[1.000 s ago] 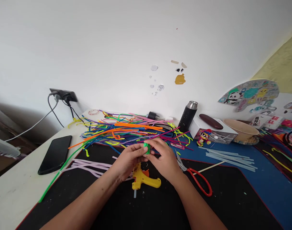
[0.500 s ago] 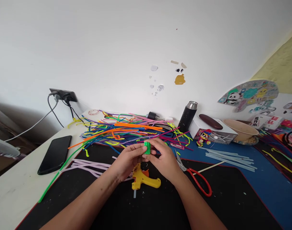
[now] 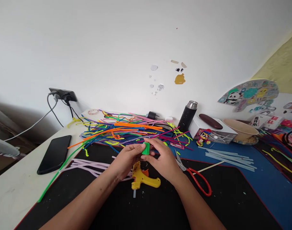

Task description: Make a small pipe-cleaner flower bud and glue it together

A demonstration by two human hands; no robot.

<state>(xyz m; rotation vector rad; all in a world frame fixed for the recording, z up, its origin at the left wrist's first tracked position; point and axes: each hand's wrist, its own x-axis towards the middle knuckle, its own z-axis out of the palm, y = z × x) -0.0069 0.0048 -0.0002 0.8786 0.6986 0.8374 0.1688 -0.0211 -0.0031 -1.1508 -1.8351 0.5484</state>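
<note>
A small bright green ribbed piece (image 3: 146, 149) is held between both hands above the black mat (image 3: 146, 212). My left hand (image 3: 126, 159) pinches its left side with thumb and fingers. From the right, my right hand (image 3: 164, 159) grips it with the thumb below and the index finger over its top. Just beneath the hands lies a yellow glue gun (image 3: 147, 180) with a clear stick poking out of its end. Red-handled scissors (image 3: 196, 180) rest right of my right hand.
Colourful pipe cleaners (image 3: 126, 129) are heaped behind the hands. Lilac strips (image 3: 88, 166) and a black phone (image 3: 54, 154) lie left. A black flask (image 3: 188, 116), white box (image 3: 210, 129), small figure (image 3: 203, 137) and glue sticks (image 3: 232, 158) stand or lie right.
The green piece has turned slightly between my fingers and shows a broader face. Both hands have stayed in nearly the same place.
</note>
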